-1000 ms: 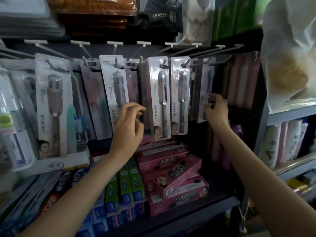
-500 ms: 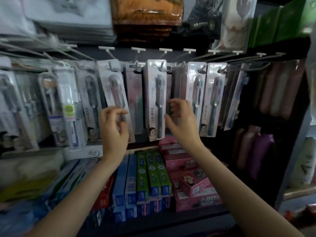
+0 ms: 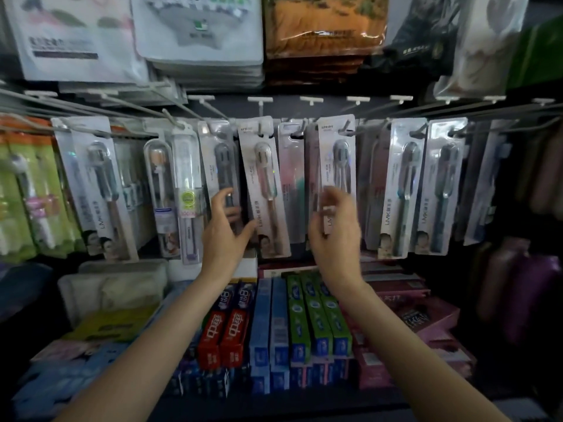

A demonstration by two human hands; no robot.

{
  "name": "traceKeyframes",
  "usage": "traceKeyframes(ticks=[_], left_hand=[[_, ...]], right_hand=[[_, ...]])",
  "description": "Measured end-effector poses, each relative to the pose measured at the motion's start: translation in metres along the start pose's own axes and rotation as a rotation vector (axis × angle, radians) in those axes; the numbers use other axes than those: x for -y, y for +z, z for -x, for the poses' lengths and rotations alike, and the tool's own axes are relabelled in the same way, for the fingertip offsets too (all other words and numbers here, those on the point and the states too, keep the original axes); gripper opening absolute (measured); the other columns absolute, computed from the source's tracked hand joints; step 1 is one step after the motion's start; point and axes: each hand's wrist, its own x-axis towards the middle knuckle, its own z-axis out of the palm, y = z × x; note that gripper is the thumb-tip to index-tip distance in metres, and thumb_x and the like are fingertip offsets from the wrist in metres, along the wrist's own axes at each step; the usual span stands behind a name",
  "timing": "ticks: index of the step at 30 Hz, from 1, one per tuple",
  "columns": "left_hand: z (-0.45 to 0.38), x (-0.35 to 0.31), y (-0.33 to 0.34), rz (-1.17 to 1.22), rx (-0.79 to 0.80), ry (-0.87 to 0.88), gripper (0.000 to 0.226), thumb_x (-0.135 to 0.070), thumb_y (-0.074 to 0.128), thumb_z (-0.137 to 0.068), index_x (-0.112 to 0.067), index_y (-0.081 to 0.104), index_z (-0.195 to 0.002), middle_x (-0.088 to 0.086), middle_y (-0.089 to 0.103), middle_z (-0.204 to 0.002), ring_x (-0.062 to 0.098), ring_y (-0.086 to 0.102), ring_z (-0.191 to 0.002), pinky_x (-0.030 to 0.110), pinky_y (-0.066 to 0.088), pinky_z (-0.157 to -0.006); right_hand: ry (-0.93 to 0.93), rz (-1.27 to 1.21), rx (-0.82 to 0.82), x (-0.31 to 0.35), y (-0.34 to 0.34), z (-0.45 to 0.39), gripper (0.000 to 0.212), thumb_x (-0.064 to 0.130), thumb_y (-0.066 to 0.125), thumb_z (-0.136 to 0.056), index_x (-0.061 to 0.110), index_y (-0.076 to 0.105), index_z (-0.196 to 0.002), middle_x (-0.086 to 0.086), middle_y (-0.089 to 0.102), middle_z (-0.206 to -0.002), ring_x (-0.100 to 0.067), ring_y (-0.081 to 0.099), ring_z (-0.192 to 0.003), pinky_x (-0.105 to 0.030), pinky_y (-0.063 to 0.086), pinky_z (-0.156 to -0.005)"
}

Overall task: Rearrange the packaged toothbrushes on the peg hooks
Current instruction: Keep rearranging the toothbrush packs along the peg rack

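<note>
Packaged toothbrushes hang in a row on metal peg hooks (image 3: 262, 117) across the middle of the head view. My left hand (image 3: 227, 229) is open, fingers spread around the lower edge of a dark-brush pack (image 3: 221, 166), thumb touching a tilted pink-brush pack (image 3: 263, 184). My right hand (image 3: 335, 236) is in front of the bottom of a white pack with a dark brush (image 3: 338, 166); its fingers are curled and blurred, so its grip is unclear. Two green-brush packs (image 3: 405, 184) hang further right.
Toothpaste boxes (image 3: 274, 324) lie stacked on the shelf below my hands, pink boxes (image 3: 426, 318) to their right. Bagged goods (image 3: 198, 28) sit on the shelf above the hooks. Green packs (image 3: 33, 190) hang at far left, dark bottles (image 3: 530, 284) at far right.
The view has shifted left along the rack. My right hand came from the far-right packs to the middle white pack. My left hand opened and spread against the packs left of centre.
</note>
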Motion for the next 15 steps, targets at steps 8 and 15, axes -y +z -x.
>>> traceKeyframes(ticks=[8, 15], left_hand=[[0.004, -0.003, 0.012, 0.077, 0.068, -0.108, 0.022, -0.014, 0.066, -0.083, -0.016, 0.056, -0.102, -0.011, 0.058, -0.089, -0.003, 0.053, -0.082, 0.014, 0.042, -0.076], [0.003, 0.016, -0.011, 0.107, 0.14, -0.088, 0.02, -0.01, 0.065, -0.083, -0.017, 0.058, -0.1, -0.006, 0.061, -0.096, 0.007, 0.058, -0.092, 0.017, 0.045, -0.084]], right_hand=[[0.29, 0.085, 0.287, -0.013, 0.047, -0.003, 0.059, 0.008, 0.048, -0.094, 0.0, 0.015, -0.143, -0.019, 0.027, -0.146, -0.029, 0.031, -0.134, -0.025, 0.028, -0.103], [0.591, -0.053, 0.344, -0.025, 0.06, -0.017, 0.065, 0.015, 0.056, -0.091, 0.006, 0.018, -0.144, -0.015, 0.046, -0.137, -0.028, 0.047, -0.124, -0.034, 0.04, -0.098]])
